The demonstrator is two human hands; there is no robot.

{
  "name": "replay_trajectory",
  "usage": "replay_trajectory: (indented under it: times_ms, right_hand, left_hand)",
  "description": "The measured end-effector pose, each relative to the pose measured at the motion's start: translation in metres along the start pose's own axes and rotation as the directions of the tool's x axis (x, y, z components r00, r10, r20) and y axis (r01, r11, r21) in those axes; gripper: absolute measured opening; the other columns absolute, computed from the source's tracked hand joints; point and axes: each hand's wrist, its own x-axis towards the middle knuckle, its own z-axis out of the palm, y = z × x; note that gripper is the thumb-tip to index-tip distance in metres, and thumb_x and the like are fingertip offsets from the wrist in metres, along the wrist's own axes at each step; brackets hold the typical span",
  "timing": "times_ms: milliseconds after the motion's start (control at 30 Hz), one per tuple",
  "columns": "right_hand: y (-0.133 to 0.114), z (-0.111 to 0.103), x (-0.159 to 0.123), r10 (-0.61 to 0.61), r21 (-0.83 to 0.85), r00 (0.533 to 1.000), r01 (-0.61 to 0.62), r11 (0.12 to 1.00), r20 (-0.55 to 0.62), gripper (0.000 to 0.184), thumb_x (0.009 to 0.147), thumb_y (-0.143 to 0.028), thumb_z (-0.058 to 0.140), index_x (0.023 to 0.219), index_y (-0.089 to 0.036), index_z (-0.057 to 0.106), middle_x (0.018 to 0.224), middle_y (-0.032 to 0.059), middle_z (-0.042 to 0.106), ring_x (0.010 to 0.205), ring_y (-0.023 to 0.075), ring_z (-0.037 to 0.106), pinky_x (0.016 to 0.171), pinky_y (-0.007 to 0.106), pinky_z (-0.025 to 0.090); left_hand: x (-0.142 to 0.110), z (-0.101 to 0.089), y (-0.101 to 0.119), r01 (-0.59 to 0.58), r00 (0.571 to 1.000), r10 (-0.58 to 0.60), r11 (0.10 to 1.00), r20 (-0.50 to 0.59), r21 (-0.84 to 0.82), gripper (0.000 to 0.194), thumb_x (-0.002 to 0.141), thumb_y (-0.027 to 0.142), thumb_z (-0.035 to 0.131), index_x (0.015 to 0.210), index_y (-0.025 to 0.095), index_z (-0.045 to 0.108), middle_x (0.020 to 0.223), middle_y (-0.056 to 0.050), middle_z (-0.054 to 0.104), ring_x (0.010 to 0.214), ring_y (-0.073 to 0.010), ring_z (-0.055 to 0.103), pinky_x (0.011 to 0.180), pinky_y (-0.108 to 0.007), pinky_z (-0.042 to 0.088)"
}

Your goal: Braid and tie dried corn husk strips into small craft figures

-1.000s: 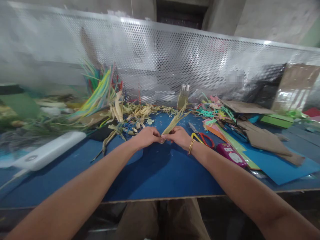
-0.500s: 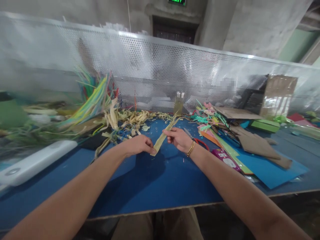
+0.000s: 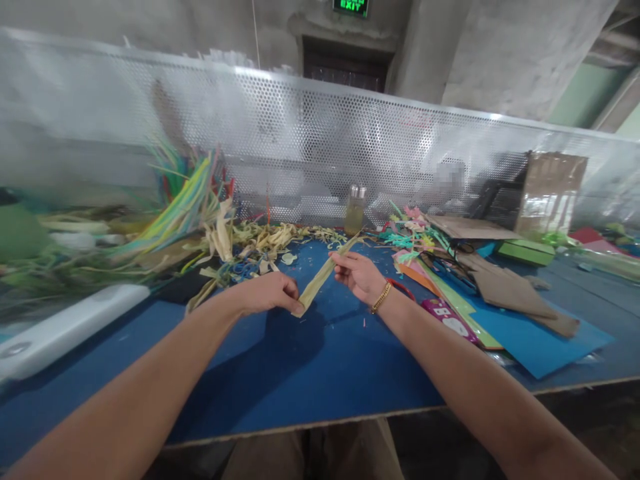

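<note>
A pale yellow-green dried leaf strip point(image 3: 320, 279) stretches between my two hands above the blue table top point(image 3: 310, 373). My left hand point(image 3: 270, 293) pinches its near end with closed fingers. My right hand point(image 3: 357, 275), with a gold bracelet at the wrist, pinches the strip farther along with thumb and fingers. The strip's far tip reaches toward a small glass bottle point(image 3: 354, 211).
A heap of cut dried strips point(image 3: 260, 243) and coloured strips point(image 3: 185, 200) lies at the back left. Red-handled scissors point(image 3: 400, 288), coloured paper sheets point(image 3: 530, 333), brown card point(image 3: 505, 283) and a pink packet point(image 3: 450, 320) lie right. A white device point(image 3: 70, 327) lies left. A perforated metal screen point(image 3: 320, 147) stands behind.
My hands have drawn apart along the strip, from pinched together to spread. The left hand slid toward the near end and the right moved up along it. The camera tilted up slightly.
</note>
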Motion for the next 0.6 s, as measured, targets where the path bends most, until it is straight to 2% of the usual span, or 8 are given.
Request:
replay_trajectory:
  times_ms: [367,600]
  right_hand:
    - [-0.003,-0.005,0.002,-0.070,0.036,0.997,0.071,0.997,-0.025,0.019,0.066,-0.021,0.075,0.082,-0.016,0.065,0.063,-0.0016,0.062,0.058,0.0082,0.059,0.063,0.023,0.053]
    - [-0.002,-0.005,0.003,-0.084,0.001,0.996,0.084,0.996,-0.010,0.024,0.061,-0.027,0.079,0.076,-0.016,0.064,0.063,0.0000,0.064,0.061,0.0108,0.062,0.065,0.027,0.055]
  left_hand:
    - [0.000,-0.011,-0.010,-0.035,0.999,0.034,0.994,0.007,0.104,0.027,0.058,0.047,0.068,0.055,0.020,0.063,0.061,0.000,0.055,0.060,-0.0145,0.047,0.056,-0.025,0.029]
    - [-0.003,-0.027,-0.011,-0.069,0.998,0.067,0.984,0.016,0.166,0.027,0.061,0.044,0.066,0.054,0.018,0.061,0.059,0.000,0.052,0.058,-0.0131,0.043,0.057,-0.025,0.030]
